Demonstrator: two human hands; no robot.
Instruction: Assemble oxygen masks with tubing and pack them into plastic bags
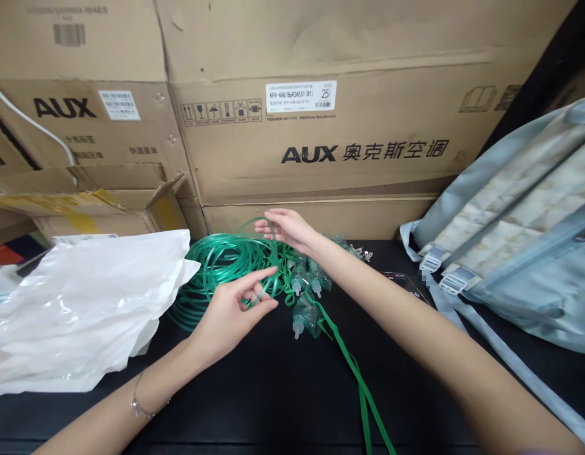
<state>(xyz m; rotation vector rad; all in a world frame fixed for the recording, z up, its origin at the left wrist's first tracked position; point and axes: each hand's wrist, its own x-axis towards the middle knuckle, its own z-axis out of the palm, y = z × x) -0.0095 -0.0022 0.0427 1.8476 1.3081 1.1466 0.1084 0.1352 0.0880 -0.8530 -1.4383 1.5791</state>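
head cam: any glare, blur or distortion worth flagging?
Head view: bright glints on the green tubing coil, soft sheen on the white plastic bag; head view: large box lettering legible, faint print top left too blurred to read; head view: small pixelated patch by the backpack; head view: forearms look stretched toward the bottom edge, probably wide-lens distortion.
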